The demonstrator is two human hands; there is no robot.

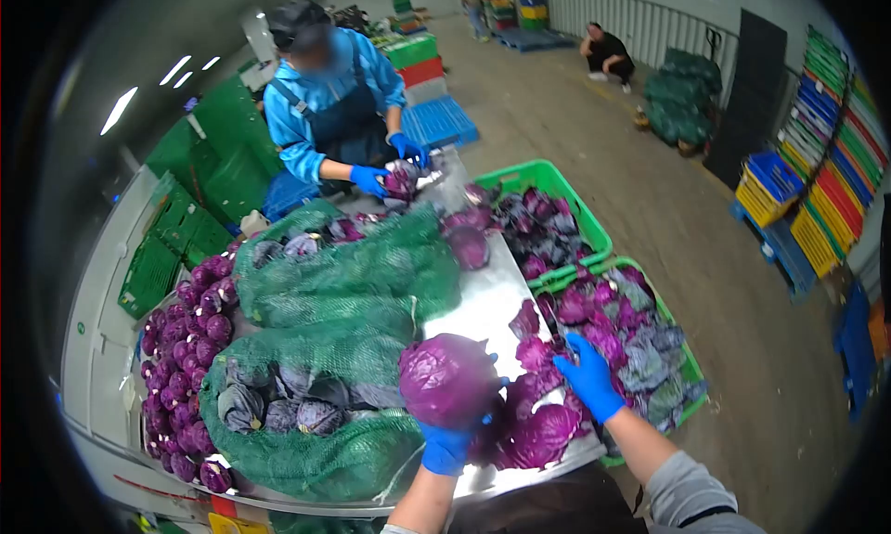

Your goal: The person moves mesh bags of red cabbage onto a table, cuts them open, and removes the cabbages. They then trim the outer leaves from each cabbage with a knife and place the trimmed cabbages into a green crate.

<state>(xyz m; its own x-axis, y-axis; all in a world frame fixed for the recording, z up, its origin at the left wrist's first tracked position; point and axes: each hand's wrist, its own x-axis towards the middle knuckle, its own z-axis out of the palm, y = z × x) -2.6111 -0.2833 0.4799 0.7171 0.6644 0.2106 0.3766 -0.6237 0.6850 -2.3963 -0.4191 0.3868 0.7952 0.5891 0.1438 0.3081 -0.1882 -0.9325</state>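
My left hand [449, 449], in a blue glove, is wrapped round the underside of a large purple cabbage [445, 378] held above the metal table [497, 288]. To its right, my right hand [594, 382], also blue-gloved, is partly curled above loose purple cabbage leaves [543, 434]. A thin dark shape shows at its fingertips, too small to make out. Left of the held cabbage, a green mesh sack [343, 460] lies open with several dull purple cabbages [239, 407] in it.
Across the table a co-worker in a blue jacket [348, 89] holds another cabbage [400, 180]. Two green crates [691, 367] of leaves stand at the table's right side. Purple cabbages [190, 348] are heaped at the left. A second mesh sack [362, 270] lies farther back.
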